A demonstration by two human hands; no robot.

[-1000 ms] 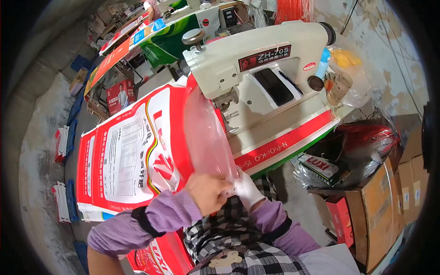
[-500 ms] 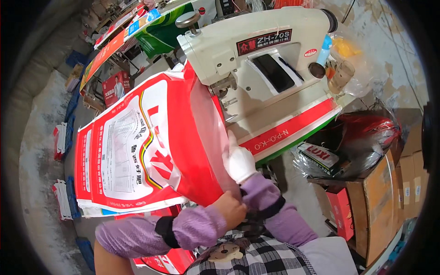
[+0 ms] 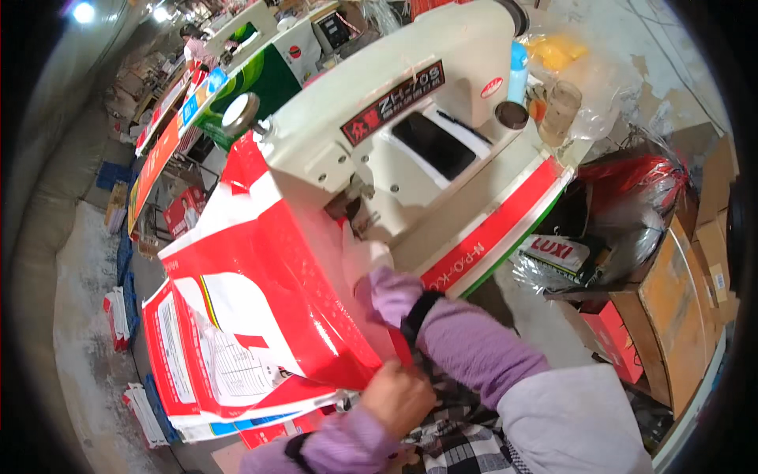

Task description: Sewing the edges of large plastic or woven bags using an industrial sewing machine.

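The lettered sack [image 3: 304, 296] extends far-left from left hand [image 3: 399, 397], which clenches its near edge; right hand's [image 3: 369, 259] grip I cannot tell.

Two lamps [image 3: 84, 12] glare far beyond the left edge of the desk [image 3: 491, 231], sheen lights the red bag [image 3: 296, 284], the right hand [image 3: 371, 259] blurs, and black rims the bowed view.

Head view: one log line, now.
left hand: grips red-and-white sack | right hand: gloved, near sewing machine | phone: on machine
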